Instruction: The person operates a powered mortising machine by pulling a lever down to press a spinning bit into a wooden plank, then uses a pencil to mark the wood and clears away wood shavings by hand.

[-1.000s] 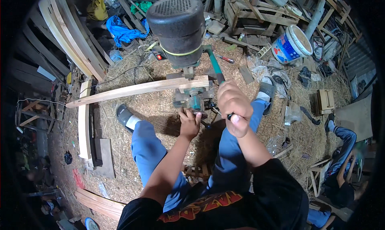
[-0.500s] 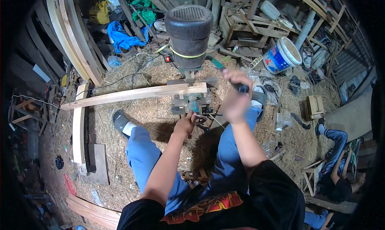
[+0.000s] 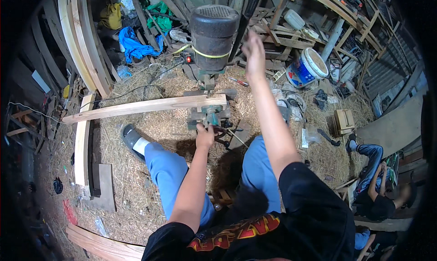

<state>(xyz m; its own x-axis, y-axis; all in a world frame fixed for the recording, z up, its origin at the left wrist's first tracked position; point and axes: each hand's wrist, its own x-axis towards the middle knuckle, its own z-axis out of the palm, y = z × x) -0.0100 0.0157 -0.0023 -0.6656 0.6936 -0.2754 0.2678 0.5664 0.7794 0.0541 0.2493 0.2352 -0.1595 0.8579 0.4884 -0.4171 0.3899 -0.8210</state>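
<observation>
A mortising machine (image 3: pixel 215 36) with a black motor, yellow band and red-lit switch stands before me. A pale timber (image 3: pixel 132 107) lies across its green clamp bed (image 3: pixel 210 111), under the chisel head. My left hand (image 3: pixel 204 136) is curled on the left side of the dark handwheel (image 3: pixel 220 133) below the bed. My right hand (image 3: pixel 255 56) is raised beside the motor, fingers open and holding nothing, just below the upright dark lever handle (image 3: pixel 252 2).
Leaning planks (image 3: pixel 77 42), a short timber (image 3: pixel 83 161) and loose boards (image 3: pixel 100 238) are at left. A bucket (image 3: pixel 309 67), wooden box (image 3: pixel 343 121) and scrap wood are at right, with another person (image 3: pixel 378 193) low at the right. Straw and shavings cover the floor.
My right hand has let go of the lever and is higher, beside the motor. The lever has swung up to upright. My left hand stays at the handwheel.
</observation>
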